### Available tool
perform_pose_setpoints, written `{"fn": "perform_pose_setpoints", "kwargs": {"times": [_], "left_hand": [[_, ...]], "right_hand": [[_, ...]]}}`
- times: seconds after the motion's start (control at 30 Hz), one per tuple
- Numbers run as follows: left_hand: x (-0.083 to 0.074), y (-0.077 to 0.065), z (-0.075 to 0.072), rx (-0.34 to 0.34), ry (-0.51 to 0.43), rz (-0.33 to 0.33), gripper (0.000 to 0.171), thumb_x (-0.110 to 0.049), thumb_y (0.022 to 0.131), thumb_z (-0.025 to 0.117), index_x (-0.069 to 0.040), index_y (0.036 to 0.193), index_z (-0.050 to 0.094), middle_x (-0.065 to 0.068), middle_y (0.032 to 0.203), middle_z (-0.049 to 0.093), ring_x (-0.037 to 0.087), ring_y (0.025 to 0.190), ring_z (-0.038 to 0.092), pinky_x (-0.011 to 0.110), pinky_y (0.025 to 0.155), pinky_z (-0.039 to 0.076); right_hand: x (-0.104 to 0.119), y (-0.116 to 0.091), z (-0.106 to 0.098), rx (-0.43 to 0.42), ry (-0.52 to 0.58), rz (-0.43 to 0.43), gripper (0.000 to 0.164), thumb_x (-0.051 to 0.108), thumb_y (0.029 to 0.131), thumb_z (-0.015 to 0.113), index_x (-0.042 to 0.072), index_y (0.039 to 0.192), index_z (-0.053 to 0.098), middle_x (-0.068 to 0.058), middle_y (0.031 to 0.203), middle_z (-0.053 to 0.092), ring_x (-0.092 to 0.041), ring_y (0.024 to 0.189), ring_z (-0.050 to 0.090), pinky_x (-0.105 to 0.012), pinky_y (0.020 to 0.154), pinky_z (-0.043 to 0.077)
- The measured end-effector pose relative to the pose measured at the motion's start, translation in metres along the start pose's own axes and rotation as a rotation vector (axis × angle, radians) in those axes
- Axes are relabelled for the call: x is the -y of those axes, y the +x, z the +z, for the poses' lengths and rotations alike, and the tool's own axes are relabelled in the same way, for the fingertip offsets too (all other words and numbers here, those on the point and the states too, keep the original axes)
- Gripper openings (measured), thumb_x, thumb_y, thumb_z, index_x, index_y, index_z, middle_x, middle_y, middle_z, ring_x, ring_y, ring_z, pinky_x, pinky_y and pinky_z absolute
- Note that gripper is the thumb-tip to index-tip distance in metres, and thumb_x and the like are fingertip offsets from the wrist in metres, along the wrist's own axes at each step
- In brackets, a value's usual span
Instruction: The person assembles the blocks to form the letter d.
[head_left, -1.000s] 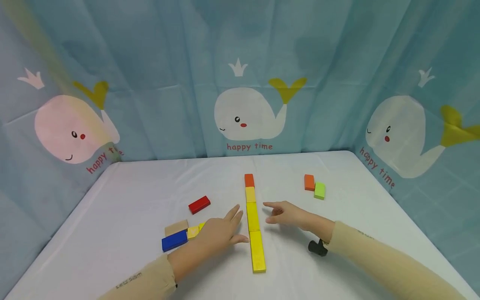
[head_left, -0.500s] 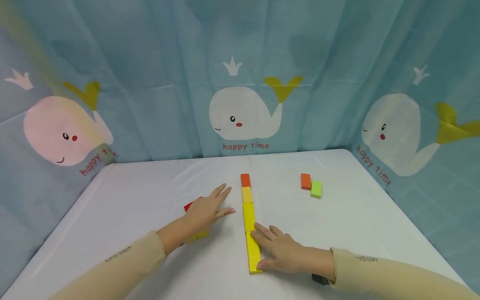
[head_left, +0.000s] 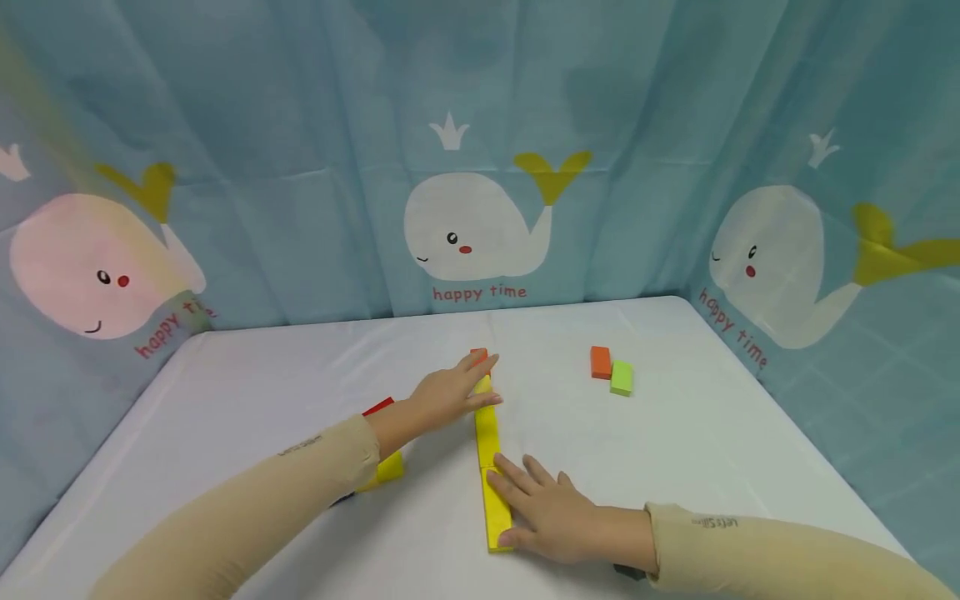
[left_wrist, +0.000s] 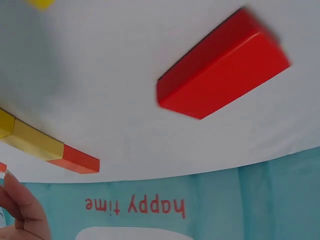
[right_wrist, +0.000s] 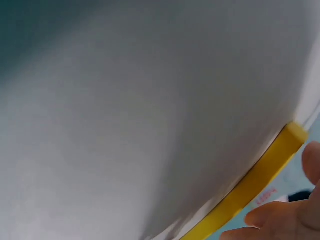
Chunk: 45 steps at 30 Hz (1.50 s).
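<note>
1. Surface and room: the white table [head_left: 675, 433] is standing before a blue curtain [head_left: 300, 250]; white whales [head_left: 472, 225] and red lettering [head_left: 480, 293] are showing on the curtain.
2. A row of blocks [head_left: 487, 437] is running away from the person: two yellow, one paler yellow [left_wrist: 37, 140], one orange-red [left_wrist: 80, 161] at the far end.
3. A red block [left_wrist: 225, 70] is lying left of the row; an orange block [head_left: 601, 362] and a green block [head_left: 621, 378] are lying together to its right.
4. Left hand [head_left: 450, 393]: reaching over the row's far part, fingers extended, thumb apart, gripping nothing; contact unclear.
5. Right hand [head_left: 551, 512]: spreading its fingers at the near yellow block [head_left: 496, 517], gripping nothing; contact unclear.
6. Versus half a second ago: the left hand is now crossing the row instead of hanging left of it; the right hand is staying put.
</note>
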<state>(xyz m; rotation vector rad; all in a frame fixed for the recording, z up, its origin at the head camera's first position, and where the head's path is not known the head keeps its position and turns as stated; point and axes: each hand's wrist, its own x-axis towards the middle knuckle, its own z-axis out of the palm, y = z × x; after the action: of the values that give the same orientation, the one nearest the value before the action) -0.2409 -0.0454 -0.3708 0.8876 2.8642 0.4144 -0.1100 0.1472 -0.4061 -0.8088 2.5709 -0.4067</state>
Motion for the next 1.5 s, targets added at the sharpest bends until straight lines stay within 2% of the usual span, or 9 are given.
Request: {"fn": "perform_pose_setpoints", "kwargs": {"times": [0.23,0.47,0.73,0.87,0.97,1.13,1.37,1.5], "left_hand": [[-0.013,0.037,0.008,0.039,-0.031,0.062,0.072,-0.053,0.095,0.053,-0.023,0.155,0.027,0.007,0.159,0.024,0.029,0.13,0.048,0.051,0.098,0.043],[-0.024,0.07,0.027,0.103,0.021,0.146,0.073,-0.054,0.095,0.052,-0.027,0.156,0.023,0.008,0.161,0.019,0.03,0.122,0.055,0.04,0.09,0.051],[-0.032,0.105,0.037,0.144,0.071,0.186,0.073,-0.053,0.095,0.052,-0.03,0.156,0.02,0.006,0.162,0.012,0.027,0.121,0.056,0.042,0.104,0.04],[-0.042,0.125,0.048,0.173,0.145,0.201,0.074,-0.056,0.094,0.051,-0.031,0.156,0.018,0.006,0.163,0.009,0.023,0.122,0.055,0.039,0.101,0.043],[-0.052,0.141,0.056,0.177,0.205,0.222,0.075,-0.059,0.093,0.049,-0.033,0.156,0.017,0.006,0.163,0.009,0.023,0.116,0.058,0.036,0.096,0.045],[-0.069,0.163,0.065,0.164,0.295,0.255,0.079,-0.062,0.091,0.049,-0.031,0.157,0.018,0.008,0.162,0.011,0.019,0.096,0.063,0.028,0.083,0.048],[-0.077,0.175,0.07,0.188,0.352,0.231,0.08,-0.063,0.09,0.049,-0.032,0.157,0.017,0.008,0.162,0.011,0.014,0.074,0.06,0.026,0.073,0.048],[-0.078,0.178,0.07,0.186,0.375,0.218,0.078,-0.063,0.091,0.047,-0.035,0.156,0.016,0.007,0.162,0.011,0.014,0.069,0.057,0.025,0.068,0.046]], "right_hand": [[0.003,-0.002,0.002,0.038,-0.059,-0.019,0.074,0.062,0.094,0.042,0.024,0.155,0.026,0.003,0.162,0.01,-0.043,0.142,0.019,-0.074,0.091,0.033],[0.002,-0.002,0.005,0.029,-0.073,-0.023,0.073,0.063,0.094,0.041,0.024,0.155,0.026,0.002,0.162,0.012,-0.043,0.142,0.021,-0.075,0.089,0.034],[0.004,0.002,0.011,0.022,-0.086,-0.033,0.073,0.063,0.095,0.039,0.024,0.155,0.025,0.001,0.162,0.01,-0.044,0.141,0.022,-0.075,0.088,0.034],[0.002,0.003,0.013,0.025,-0.103,-0.039,0.073,0.061,0.095,0.042,0.022,0.155,0.027,0.0,0.162,0.011,-0.044,0.14,0.025,-0.074,0.087,0.036],[0.0,0.003,0.014,0.015,-0.111,-0.047,0.073,0.06,0.095,0.044,0.02,0.155,0.028,-0.001,0.162,0.012,-0.045,0.139,0.026,-0.074,0.086,0.037],[-0.006,0.001,0.014,-0.008,-0.086,-0.07,0.075,0.059,0.095,0.044,0.018,0.155,0.026,-0.005,0.162,0.013,-0.048,0.138,0.026,-0.076,0.084,0.037],[-0.009,0.003,0.015,-0.001,-0.09,-0.089,0.075,0.06,0.097,0.038,0.017,0.156,0.023,-0.003,0.163,0.009,-0.048,0.138,0.025,-0.075,0.084,0.037],[-0.009,0.003,0.013,0.004,-0.096,-0.083,0.074,0.061,0.097,0.036,0.018,0.156,0.023,-0.002,0.163,0.008,-0.047,0.139,0.023,-0.074,0.086,0.037]]}}
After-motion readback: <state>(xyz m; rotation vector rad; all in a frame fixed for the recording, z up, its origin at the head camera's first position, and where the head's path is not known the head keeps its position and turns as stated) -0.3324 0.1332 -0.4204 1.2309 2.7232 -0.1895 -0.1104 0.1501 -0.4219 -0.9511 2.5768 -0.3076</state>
